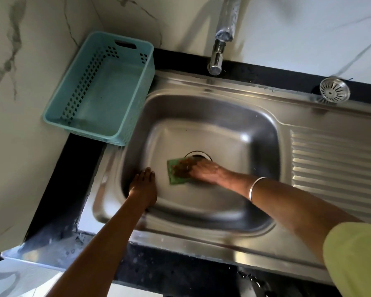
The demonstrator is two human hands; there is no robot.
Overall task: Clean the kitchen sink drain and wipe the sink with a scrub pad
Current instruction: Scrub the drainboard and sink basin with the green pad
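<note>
From the head view, a green scrub pad [173, 173] is seen lying flat on the bottom of the steel sink [201, 116], right beside the open drain hole [198, 156]. The right hand [198, 169] is laid on top of the pad, and the pad is pressed down by flat fingers, not wrapped or pinched. The hand is a bit blurred. The left hand [143, 188] is rested against the left inner wall of the sink with its fingers straight, and nothing is held in it.

The pad is judged to be light, thin and soft, so it can be bent and squashed with ease. It is likely rough on its face and may get slippery when wet. It is best held down with a flat palm in the middle, or pinched at one edge when it has to be lifted. The steel looks smooth and hard, so the pad can be slid over it.

The round strainer [334, 90] is set on the far right rim, well apart from the drain. A blue basket [73, 116] is stood just left of the sink, and a tap [217, 54] is hung over the back edge
</note>
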